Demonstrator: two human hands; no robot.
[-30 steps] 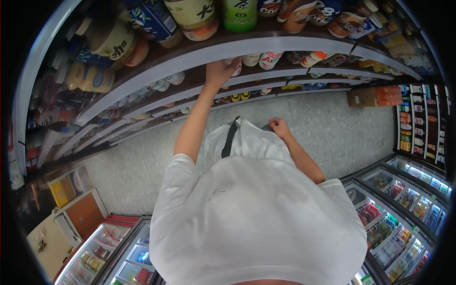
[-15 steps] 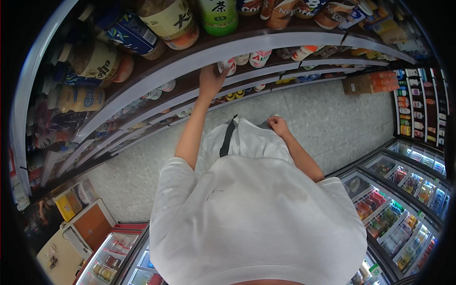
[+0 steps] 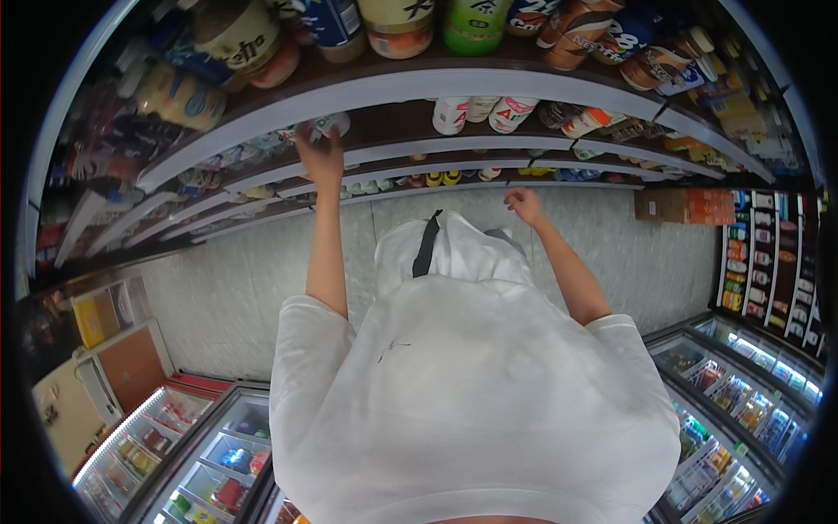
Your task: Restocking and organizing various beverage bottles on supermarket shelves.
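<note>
My left hand reaches into the second shelf level. Its fingers are apart, next to a pale, clear-looking bottle lying or standing at the shelf front; whether they touch it is blurred. Right of that hand, on the same level, are a white bottle with red print and a white and pink bottle. My right hand hangs in front of the lower shelves, fingers loosely curled, with nothing visible in them.
The top shelf carries a green tea bottle, brown coffee bottles and peach-coloured drinks. A cardboard box stands on the floor at the right. Glass-topped freezers are behind me on both sides.
My left hand has moved left along the shelf, from the white and red bottle to the pale bottles. My right hand has moved forward, away from my trousers. The view has turned slightly.
</note>
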